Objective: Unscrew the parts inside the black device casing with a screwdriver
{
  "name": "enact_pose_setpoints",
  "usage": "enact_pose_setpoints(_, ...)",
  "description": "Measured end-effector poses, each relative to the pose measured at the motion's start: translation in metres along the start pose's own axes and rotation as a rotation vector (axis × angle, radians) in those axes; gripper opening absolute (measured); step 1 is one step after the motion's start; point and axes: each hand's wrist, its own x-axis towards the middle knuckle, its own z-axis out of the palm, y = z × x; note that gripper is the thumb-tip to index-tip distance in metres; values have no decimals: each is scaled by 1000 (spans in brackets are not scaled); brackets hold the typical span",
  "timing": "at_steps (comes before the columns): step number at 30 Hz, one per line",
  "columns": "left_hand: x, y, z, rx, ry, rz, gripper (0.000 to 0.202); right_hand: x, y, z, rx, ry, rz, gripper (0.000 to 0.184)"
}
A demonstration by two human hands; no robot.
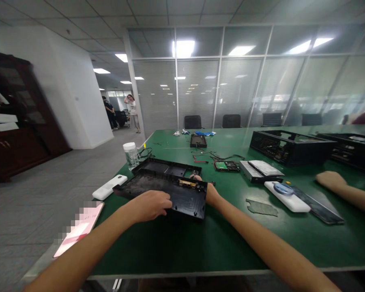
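Note:
A shallow black plastic casing (146, 184) is tilted up above the table, with a small gold-coloured part (187, 183) near its far right corner. My left hand (152, 206) is closed at its near edge, fingers curled over the inside. On the right side, my right hand (212, 194) grips the casing's edge, with its fingers partly hidden behind it. Just beyond lies another black tray-like part (167, 167), partly covered by the casing.
Around the green table (231, 243) are a lidded jar (130, 156), a white device (110, 187), a pink phone (80, 231), a green circuit board (222, 165), a silver-topped drive (260, 170), a grey pad (261, 207) and black chassis (292, 148). Another person's hand (331, 180) rests at right.

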Motion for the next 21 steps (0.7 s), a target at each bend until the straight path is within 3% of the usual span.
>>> enact_pose_setpoints(4,-4,-2,27,-1,-15,2,5,-13,44,10,-231,91,-32,47)
enact_pose_setpoints(6,-2,-2,39,0,-30,1,5,-24,75,16,-297,122,3,42)
enact_pose_setpoints(11,6,-4,56,-26,-98,-72,5,-34,130,25,-206,108,126,24)
enact_pose_setpoints(14,16,-12,51,-101,-249,-159,7,-28,134,29,-21,188,98,21)
enact_pose_setpoints(17,40,-20,39,-249,-322,-101,25,-21,125,34,180,266,60,22)
enact_pose_setpoints(19,65,-21,38,-286,-215,-17,33,-20,118,37,271,274,32,27)
enact_pose_setpoints(21,91,-19,46,-194,-8,37,30,-20,115,39,324,266,18,30)
